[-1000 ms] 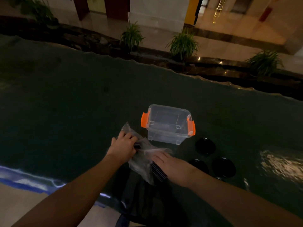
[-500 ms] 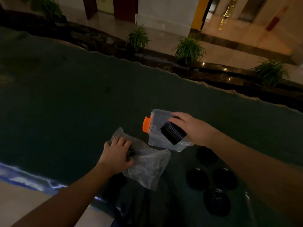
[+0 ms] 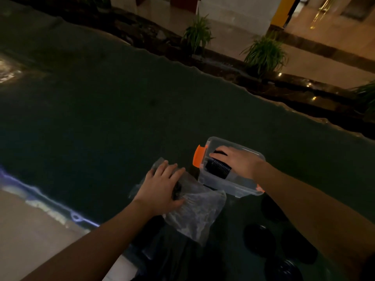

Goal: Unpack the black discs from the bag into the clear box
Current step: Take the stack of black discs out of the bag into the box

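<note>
Lowering this ribbed stack of discs (image 3: pixel 218 168), gripped in my right hand (image 3: pixel 237 161), into the clear box (image 3: pixel 229 184) — tilted, it could spill; my left hand (image 3: pixel 160 186) rests flat, pinning the bag (image 3: pixel 194 209).

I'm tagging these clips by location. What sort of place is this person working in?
Probably a dim hotel or office lobby, not a workshop. Beyond the dark tabletop lies a polished stone floor with potted grassy plants along a dark ledge, and a white pillar stands behind.

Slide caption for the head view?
Right hand lowers stacked black discs into clear box; left hand pins bag.
</note>
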Available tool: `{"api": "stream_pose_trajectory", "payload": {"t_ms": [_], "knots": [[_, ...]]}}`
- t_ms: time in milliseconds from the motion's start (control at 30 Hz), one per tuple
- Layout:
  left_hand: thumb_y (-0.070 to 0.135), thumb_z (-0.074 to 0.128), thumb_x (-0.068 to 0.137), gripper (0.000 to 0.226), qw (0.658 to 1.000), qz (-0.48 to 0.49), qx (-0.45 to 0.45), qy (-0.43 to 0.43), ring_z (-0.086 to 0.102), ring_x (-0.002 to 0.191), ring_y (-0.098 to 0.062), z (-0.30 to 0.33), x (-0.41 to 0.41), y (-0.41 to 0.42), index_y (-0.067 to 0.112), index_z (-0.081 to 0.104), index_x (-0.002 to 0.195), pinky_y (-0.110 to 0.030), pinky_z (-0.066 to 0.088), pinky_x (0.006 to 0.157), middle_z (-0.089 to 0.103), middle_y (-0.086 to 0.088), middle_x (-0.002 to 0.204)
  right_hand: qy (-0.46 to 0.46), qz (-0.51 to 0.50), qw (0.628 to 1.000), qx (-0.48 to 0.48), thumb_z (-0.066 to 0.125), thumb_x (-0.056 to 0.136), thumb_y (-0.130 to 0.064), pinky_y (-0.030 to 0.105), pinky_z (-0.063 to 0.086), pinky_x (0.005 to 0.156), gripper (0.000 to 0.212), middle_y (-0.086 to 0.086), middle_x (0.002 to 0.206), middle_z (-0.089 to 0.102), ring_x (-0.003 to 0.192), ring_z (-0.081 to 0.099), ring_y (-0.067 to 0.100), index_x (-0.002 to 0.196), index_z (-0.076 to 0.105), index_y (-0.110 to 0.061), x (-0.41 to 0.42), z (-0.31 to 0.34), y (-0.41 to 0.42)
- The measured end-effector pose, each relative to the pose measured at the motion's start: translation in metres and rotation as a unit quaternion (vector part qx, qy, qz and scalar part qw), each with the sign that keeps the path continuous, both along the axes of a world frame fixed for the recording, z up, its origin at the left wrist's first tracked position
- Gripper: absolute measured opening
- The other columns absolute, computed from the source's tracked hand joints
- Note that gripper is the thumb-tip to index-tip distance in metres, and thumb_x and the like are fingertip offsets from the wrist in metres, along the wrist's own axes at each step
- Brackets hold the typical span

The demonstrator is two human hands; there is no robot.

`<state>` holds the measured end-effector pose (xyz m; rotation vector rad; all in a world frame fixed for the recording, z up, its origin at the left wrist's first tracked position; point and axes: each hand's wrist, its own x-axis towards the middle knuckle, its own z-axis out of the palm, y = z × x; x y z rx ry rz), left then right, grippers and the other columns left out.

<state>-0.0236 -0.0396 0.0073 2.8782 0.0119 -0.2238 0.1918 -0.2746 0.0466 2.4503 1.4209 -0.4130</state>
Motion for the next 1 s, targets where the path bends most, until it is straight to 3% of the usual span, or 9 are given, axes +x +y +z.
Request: {"api": "stream_pose_trajectory", "payload": {"t_ms": [233,367,500,600,1000], "knots": [[0.075,0.037,0.081,0.093,0.995,-0.094,-0.034,-0.009,-0.005,0.156,-0.023,-0.004,0.019,-0.018,0.038,0.002,0.159,-0.056,0.019,0.12,0.001,0.008,0.171,0.038,0.011,0.999,0.022,0.067,0.092,-0.023,0.043,0.038,0.111,0.076,-0.009,0.157,0.033,0.141,0.036,0.019,0.152,0.023,-0.042,0.01,-0.035,0.011],[0.071,0.046,0.087,0.091,0.992,-0.121,-0.027,-0.001,-0.008,0.156,-0.02,-0.009,0.03,-0.028,0.033,0.005,0.159,-0.058,0.018,0.122,0.001,0.007,0.171,0.073,-0.014,0.996,0.052,0.063,0.095,-0.022,0.04,0.029,0.116,0.067,-0.009,0.162,0.031,0.147,0.03,0.015,0.152,0.03,-0.036,0.017,-0.047,0.01],[0.07,0.047,0.088,0.09,0.992,-0.118,-0.04,0.013,-0.007,0.156,-0.015,-0.013,0.033,-0.033,0.03,0.011,0.16,-0.06,0.02,0.121,0.001,0.007,0.171,0.037,0.036,0.997,0.062,0.071,0.088,-0.013,0.04,0.027,0.116,0.075,-0.002,0.164,0.027,0.148,0.029,0.02,0.152,0.034,-0.027,0.018,-0.05,0.008],[0.068,0.049,0.089,0.09,0.992,-0.114,-0.047,0.02,-0.007,0.155,-0.015,-0.013,0.035,-0.033,0.031,0.009,0.16,-0.058,0.019,0.122,-0.001,0.009,0.171,-0.013,0.066,0.994,0.082,0.073,0.086,-0.012,0.043,0.035,0.113,0.07,0.005,0.154,0.042,0.14,0.04,0.025,0.148,0.042,-0.023,0.017,-0.048,0.009],[0.071,0.051,0.083,0.093,0.996,-0.069,-0.055,-0.008,0.002,0.157,-0.019,-0.005,0.024,-0.015,0.034,0.015,0.16,-0.052,0.02,0.121,0.01,0.006,0.171,0.009,-0.001,0.997,0.082,0.071,0.088,-0.018,0.043,0.043,0.108,0.083,0.0,0.151,0.04,0.135,0.043,0.021,0.153,0.023,-0.036,0.009,-0.032,-0.005]]}}
